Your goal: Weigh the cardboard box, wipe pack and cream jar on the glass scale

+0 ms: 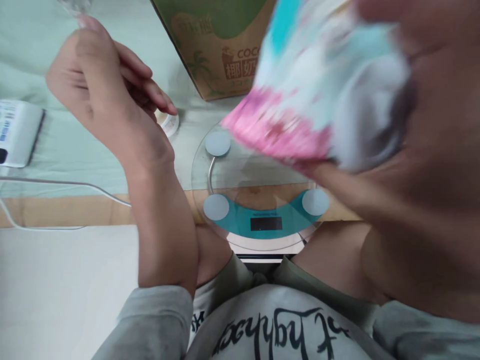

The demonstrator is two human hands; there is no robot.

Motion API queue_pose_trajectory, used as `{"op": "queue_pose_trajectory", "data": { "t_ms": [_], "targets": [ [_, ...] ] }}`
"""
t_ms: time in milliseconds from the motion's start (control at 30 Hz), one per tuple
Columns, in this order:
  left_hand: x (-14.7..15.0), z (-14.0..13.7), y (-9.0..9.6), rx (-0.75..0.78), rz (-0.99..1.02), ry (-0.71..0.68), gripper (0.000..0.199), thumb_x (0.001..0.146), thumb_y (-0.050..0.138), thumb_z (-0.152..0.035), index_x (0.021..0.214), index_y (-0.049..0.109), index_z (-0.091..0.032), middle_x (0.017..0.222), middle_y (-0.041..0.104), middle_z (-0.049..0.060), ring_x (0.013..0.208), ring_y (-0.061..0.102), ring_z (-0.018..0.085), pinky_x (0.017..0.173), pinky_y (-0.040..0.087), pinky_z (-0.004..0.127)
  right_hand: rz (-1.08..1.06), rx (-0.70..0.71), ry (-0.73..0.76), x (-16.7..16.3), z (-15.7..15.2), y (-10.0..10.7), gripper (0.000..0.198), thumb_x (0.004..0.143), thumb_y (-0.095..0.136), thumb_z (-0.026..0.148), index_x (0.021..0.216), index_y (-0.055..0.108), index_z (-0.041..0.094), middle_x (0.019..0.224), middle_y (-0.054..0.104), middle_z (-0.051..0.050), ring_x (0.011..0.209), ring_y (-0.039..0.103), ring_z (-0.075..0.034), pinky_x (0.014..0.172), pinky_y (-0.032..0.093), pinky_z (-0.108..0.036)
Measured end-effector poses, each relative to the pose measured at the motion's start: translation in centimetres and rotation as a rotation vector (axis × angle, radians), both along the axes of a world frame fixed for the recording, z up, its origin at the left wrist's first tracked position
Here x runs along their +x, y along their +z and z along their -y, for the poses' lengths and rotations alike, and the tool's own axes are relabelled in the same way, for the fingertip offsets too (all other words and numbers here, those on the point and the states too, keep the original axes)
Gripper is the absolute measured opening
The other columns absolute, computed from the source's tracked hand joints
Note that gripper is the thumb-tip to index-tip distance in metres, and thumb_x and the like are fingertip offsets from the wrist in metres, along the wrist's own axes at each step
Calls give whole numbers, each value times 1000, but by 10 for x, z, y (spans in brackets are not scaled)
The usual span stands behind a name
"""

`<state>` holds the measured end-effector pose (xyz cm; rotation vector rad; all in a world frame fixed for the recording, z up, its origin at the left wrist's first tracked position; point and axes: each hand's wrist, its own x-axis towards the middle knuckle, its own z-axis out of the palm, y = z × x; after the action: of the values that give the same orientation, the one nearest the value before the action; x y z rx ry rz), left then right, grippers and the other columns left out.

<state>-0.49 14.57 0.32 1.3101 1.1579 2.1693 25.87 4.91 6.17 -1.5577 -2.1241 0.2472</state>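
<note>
Cardboard box point(210, 47) at top center, brown with a green upper part, palm trees and "COCO" print over Chinese characters, on a pale green cloth point(30, 60); small round white item point(172, 126) near its lower left, partly covered, can't ID. White device point(24, 132) with a label and dark corner patch lies by the left edge, clear crinkly item point(77, 5) cut off at top left. White cable point(56, 181) crosses cloth and wooden strip point(56, 210) below the device, plain white surface point(67, 285) lower left.
</note>
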Motion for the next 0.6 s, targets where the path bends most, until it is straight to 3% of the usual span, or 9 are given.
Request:
{"op": "queue_pose_trajectory", "data": {
  "t_ms": [100, 200, 300, 400, 500, 600],
  "targets": [
    [5, 5, 0, 12, 5, -86, 27, 90, 44, -14, 65, 50, -18, 55, 35, -4, 39, 46, 7, 33, 24, 21, 223, -59, 201, -40, 8, -1, 72, 94, 62, 33, 161, 40, 45, 154, 54, -1, 135, 62, -34, 108, 60, -53],
    [11, 12, 0, 136, 39, -244, 13, 80, 44, -10, 75, 50, -21, 60, 27, -5, 37, 41, 8, 33, 22, 24, 300, -111, 349, -45, 3, -18, 82, 90, 74, 44, 164, 39, 37, 152, 56, -7, 136, 61, -36, 109, 58, -58],
    [21, 26, -2, 108, -153, -314, 17, 87, 48, -9, 74, 51, -20, 58, 39, -4, 49, 47, 8, 49, 32, 24, 97, -83, 381, -30, -12, -36, 67, 101, 54, 60, 158, 48, 25, 153, 56, -10, 142, 58, -29, 120, 53, -51],
    [31, 37, -9, -20, -428, -385, 21, 95, 56, -16, 74, 58, -18, 72, 59, -1, 68, 54, 10, 66, 39, 28, -167, -54, 235, -21, -31, -56, 51, 107, 38, 52, 133, 67, 18, 129, 70, -8, 121, 69, -20, 106, 58, -37],
    [36, 42, -19, -173, -598, -498, 11, 89, 63, -16, 78, 64, -19, 75, 62, -1, 71, 57, 13, 67, 41, 30, -337, -174, 225, -20, -46, -78, 50, 103, 40, 55, 112, 74, 19, 106, 74, -6, 98, 70, -17, 88, 57, -31],
    [37, 41, -25, -358, -674, -534, 10, 88, 59, -21, 80, 63, -21, 76, 63, 1, 73, 61, 17, 73, 49, 33, -412, -253, 258, -22, -51, -91, 54, 103, 40, 60, 109, 75, 19, 101, 74, -4, 91, 67, -14, 82, 53, -28]
  ]
}}
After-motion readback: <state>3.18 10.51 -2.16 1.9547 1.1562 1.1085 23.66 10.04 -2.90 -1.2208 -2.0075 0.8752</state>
